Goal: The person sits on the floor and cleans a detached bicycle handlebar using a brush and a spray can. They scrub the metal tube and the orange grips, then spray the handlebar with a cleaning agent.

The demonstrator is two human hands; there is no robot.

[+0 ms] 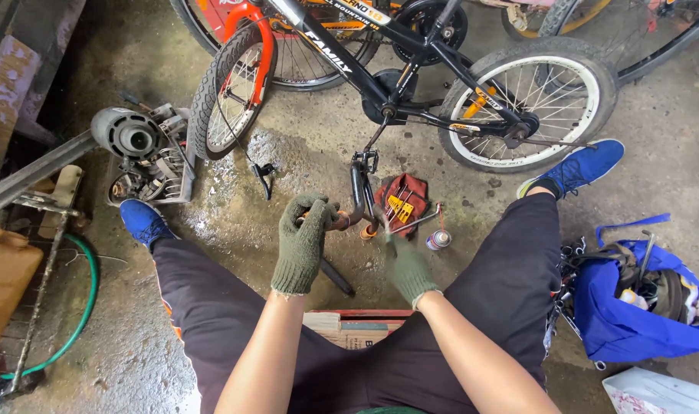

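- While the person sat low with knees spread, both hands, in green knit gloves, met over the wet concrete floor (pixel 303 153) between the legs; each was closed, not spread.
- Left hand (pixel 303 234) was curled shut around a rusty bent bar (pixel 342 222); the fingers wrapped over its top and hid most of it.
- Right hand (pixel 407 264) was fisted around the handle of a slim metal tool (pixel 415 221); the tool's shaft ran up and right from the fist; where its tip ended I could not tell.
- Just beyond the hands stood a black pedal crank (pixel 359 188), hanging from a small black bike (pixel 411 57) lying on its side; the bar sat right at the crank's lower end.
- A red pouch (pixel 403 201) with yellow-cased bits lay just behind the right hand; a small spray can (pixel 438 240) stood beside it.
- An open blue bag (pixel 633 314) of tools sat by the right leg; a grey motor (pixel 131 134) lay well apart on the left, near a green hose (pixel 85 299).
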